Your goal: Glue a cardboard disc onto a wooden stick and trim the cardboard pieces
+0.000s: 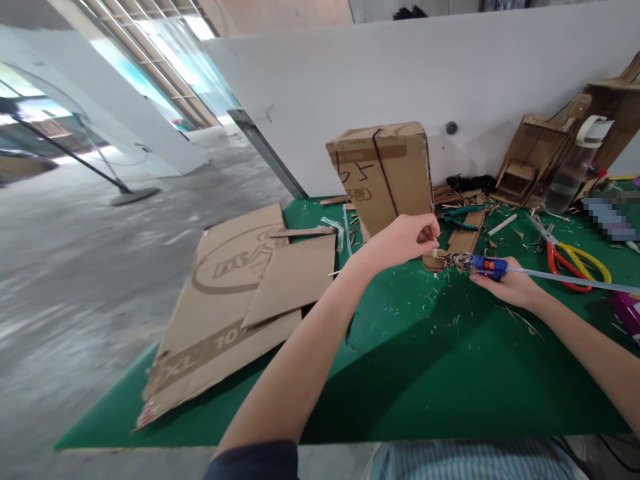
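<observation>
My right hand point(510, 287) is wrapped round a blue hot glue gun point(490, 267), held low over the green table and pointing left. Its front end is covered with cardboard shreds, and a long clear glue stick point(560, 276) runs out of its back. My left hand point(403, 239) is closed in a pinch just left of the nozzle. Something small and pale shows below its fingertips, too small to name. Right under the pinch is a small brown cardboard piece point(434, 261). Behind my left hand a tall cardboard box point(390, 170) stands upright with a dark cord down its front.
Flat cardboard sheets point(225, 287) lie at the left of the green table point(400, 393). Teal pliers point(460, 219), scissors point(570, 260), a water bottle point(570, 170), a phone point(610, 219) and cardboard scraps lie or stand at the back right. A white panel point(300, 93) borders the back.
</observation>
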The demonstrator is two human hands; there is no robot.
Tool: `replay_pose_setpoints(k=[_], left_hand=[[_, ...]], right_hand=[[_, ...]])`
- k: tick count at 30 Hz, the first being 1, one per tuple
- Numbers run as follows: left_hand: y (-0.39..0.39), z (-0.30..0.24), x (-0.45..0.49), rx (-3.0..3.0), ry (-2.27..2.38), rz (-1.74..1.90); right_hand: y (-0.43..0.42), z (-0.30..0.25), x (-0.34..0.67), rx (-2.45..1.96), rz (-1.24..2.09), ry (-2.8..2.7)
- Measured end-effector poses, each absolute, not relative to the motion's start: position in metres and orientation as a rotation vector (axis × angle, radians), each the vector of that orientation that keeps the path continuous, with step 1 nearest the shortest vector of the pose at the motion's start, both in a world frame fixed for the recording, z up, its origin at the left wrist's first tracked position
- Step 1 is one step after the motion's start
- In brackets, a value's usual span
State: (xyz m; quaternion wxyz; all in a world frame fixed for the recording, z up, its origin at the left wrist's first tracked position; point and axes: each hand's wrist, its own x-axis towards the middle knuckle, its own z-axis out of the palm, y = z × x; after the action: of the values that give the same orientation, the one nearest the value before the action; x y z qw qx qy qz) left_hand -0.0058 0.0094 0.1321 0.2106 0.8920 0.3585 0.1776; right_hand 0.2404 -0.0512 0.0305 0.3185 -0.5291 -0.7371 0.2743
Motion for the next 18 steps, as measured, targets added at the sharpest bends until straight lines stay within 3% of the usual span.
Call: replay_pose_setpoints(k=[18], left_hand=[[0.0103, 0.1322, -0.0072, 2.428, 0.978, 0.505]], right_hand=[[-0.0514, 0.0321, 0.2404, -1.373, 0.664, -1.976]])
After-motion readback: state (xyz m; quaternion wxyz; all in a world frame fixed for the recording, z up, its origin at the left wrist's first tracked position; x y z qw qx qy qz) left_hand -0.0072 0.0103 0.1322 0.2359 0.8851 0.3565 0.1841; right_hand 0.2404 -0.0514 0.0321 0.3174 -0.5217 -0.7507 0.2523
